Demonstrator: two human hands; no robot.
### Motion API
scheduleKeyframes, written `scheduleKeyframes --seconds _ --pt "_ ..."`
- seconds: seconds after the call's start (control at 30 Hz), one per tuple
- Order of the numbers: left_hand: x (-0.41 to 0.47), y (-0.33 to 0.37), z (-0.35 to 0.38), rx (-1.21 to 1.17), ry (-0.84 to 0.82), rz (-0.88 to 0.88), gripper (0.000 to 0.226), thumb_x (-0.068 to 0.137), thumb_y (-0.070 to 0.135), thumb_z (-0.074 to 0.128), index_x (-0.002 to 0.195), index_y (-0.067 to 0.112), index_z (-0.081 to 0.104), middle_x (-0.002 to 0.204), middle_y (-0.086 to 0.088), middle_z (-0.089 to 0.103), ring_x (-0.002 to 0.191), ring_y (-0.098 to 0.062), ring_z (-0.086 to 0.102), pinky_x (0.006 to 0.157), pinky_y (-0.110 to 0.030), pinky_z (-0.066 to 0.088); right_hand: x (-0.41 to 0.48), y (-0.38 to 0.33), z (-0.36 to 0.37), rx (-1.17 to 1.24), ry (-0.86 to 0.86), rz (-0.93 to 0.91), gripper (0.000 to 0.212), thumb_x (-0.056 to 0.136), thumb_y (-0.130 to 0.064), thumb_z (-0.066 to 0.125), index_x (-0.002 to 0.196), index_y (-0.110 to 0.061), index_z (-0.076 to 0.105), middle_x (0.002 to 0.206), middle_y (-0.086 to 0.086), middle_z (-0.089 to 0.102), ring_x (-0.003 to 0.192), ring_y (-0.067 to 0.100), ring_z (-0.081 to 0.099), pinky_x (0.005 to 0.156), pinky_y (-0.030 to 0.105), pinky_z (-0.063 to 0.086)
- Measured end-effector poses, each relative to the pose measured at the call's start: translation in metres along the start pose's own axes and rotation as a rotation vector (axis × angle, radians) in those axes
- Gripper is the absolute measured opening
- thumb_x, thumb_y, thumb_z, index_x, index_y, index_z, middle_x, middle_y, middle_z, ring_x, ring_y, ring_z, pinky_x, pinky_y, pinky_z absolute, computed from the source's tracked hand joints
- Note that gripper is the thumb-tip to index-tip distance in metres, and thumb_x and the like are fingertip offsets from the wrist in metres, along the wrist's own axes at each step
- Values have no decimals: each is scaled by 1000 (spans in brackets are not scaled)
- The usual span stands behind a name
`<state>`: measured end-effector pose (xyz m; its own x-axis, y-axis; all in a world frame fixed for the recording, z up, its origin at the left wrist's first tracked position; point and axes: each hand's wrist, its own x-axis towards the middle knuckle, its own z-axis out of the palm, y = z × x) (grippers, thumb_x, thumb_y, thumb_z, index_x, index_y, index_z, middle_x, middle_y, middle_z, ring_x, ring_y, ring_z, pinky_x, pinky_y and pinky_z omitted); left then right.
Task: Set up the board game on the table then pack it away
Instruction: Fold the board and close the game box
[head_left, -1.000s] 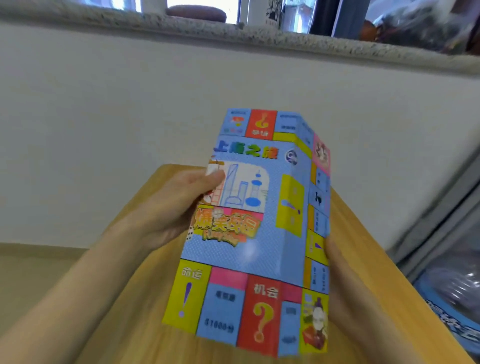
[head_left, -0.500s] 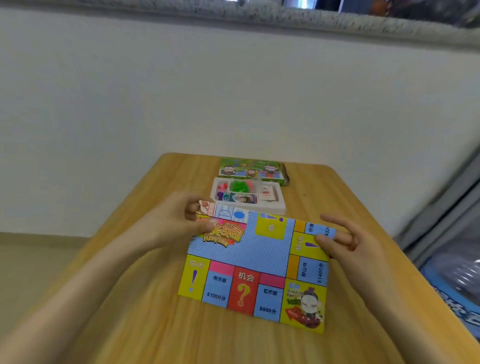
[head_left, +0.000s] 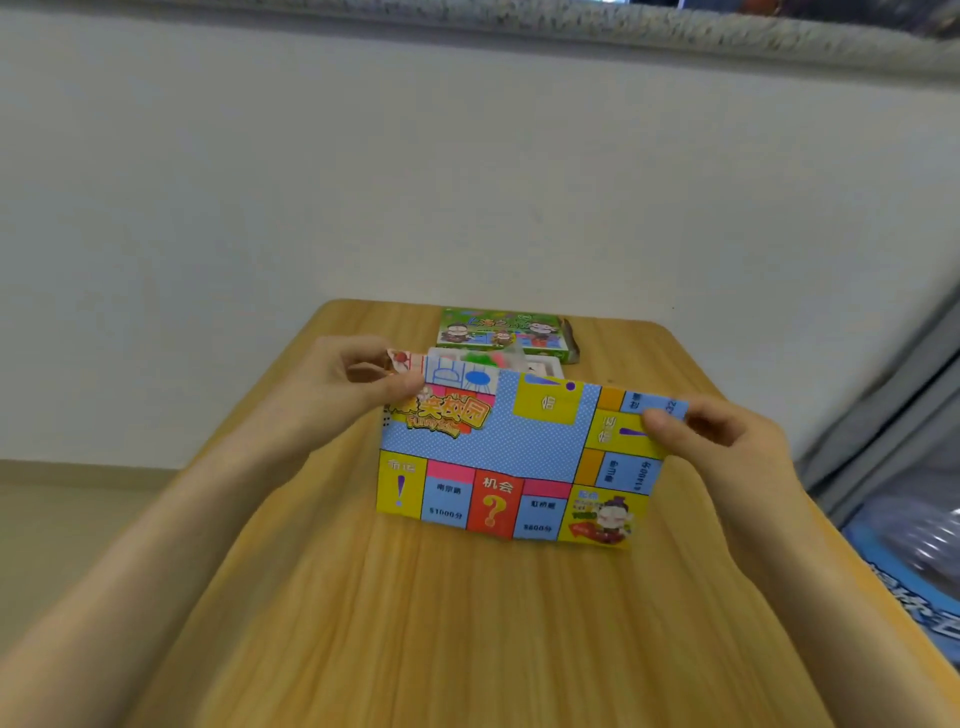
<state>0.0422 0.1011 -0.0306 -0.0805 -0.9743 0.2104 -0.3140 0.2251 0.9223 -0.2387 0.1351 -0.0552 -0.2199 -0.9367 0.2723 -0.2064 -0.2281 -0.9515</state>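
Head view: looks forward and down over two bare forearms that reach in from the bottom corners.
Tabletop: light wooden tabletop (head_left: 467, 623) with rounded far corners, its grain running away from the camera.
Game board: folded, multicoloured paper game board (head_left: 519, 452) of blue, yellow, red and pink squares, held over the middle of the tabletop, printed face up and its far edge tipped upward. Whether its near edge touches the wood cannot be told.
Left hand: left hand (head_left: 343, 395) pinches the far left corner of the game board, thumb on the printed face and fingers curled behind a loose flap.
Right hand: right hand (head_left: 722, 447) pinches the right edge near the far corner, thumb on top.
Hands: well apart, one at each side of the game board.
Tray: shallow white plastic tray (head_left: 548, 364) with small green and pink pieces, just beyond the game board and partly hidden by it.
Box: flat green cardboard box (head_left: 498, 330) with cartoon figures, behind the tray at the tabletop's far edge.
Right of the tabletop: blue printed package (head_left: 914, 577), lower than the tabletop.
Background: plain white wall (head_left: 363, 182) under a speckled stone ledge (head_left: 571, 26).
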Motion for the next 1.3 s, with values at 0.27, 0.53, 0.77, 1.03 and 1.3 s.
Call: scheduleKeyframes --seconds 0.27,0.53,0.77,1.03,1.3 --pt "3 -22 30 -594 8 -283 18 96 14 50 110 5 59 80 -8 74 62 -17 70 54 -28 58 -5 22 19 267 -288 321 31 83 -20 60 111 -6 60 94 12 73 71 23 71 63 35 57" --pt "3 -56 63 -370 14 -233 48 90 8 61 130 27 41 114 10 58 83 -3 67 69 -22 57 2 44 38 513 -168 426 29 89 -14 57 115 -3 58 101 14 71 69 20 71 53 29 56" --pt "-11 -36 74 -204 -462 -81 69 78 58 54 140 36 32 124 25 53 107 15 55 85 -6 43 -3 49 48 701 -195 413 39 84 -20 55 121 -7 56 109 13 70 85 26 71 70 41 60" --pt "-20 -42 93 -147 -530 -81 32 94 12 55 111 37 47 110 28 57 95 22 55 78 -3 43 -2 60 49 746 -198 286 47 80 -17 63 123 -3 53 118 16 65 106 34 63 82 42 56" --pt "-1 -57 66 -289 -349 -200 23 97 4 46 115 15 55 86 -8 73 65 -19 70 54 -29 58 7 71 42 350 44 246 38 83 -9 67 117 -17 51 114 6 66 102 21 65 83 29 54"
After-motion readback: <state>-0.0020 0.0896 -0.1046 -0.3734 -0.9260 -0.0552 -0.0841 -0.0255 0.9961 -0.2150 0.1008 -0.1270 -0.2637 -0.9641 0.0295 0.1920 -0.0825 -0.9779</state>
